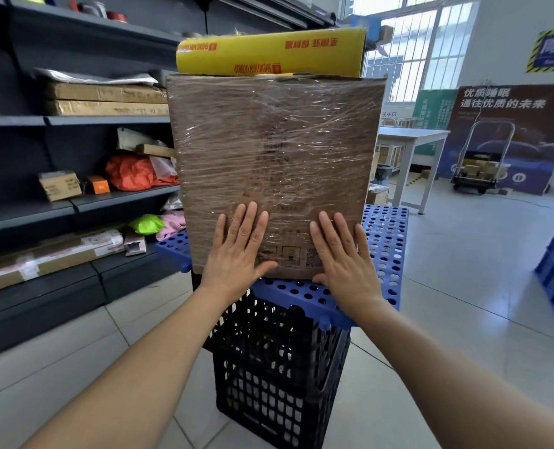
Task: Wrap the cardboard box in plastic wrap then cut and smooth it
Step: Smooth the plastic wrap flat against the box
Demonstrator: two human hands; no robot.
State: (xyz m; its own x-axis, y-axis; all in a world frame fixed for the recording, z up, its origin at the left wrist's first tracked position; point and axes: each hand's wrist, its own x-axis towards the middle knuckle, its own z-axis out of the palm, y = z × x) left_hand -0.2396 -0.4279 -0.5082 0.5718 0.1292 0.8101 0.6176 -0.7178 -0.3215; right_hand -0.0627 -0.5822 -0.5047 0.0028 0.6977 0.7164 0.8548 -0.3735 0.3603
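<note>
Two grips in the head view, both bare hands, both spread flat with fingers straight and nothing held. Left grip point(236, 251) pressed on the lower left of the near face of the cardboard box point(275, 140); right grip point(343, 257) pressed on the lower right of that face, a strip of covered card between them. Probably laid flat like this to smooth the plastic wrap point(305, 115) against the card, so judged the smoothing step, late in the task.

Box upright on a blue perforated board point(389, 241) atop stacked black crates point(275, 367), likely raised for easy reach. Wrap stretched over the near face, wrinkled and shiny above both grips. Yellow wrap carton point(269, 53) lying across the top of the box, far from the grips, seemingly parked out of the way; no telling whether film joins it. Shelves point(74, 121) of parcels at left.
</note>
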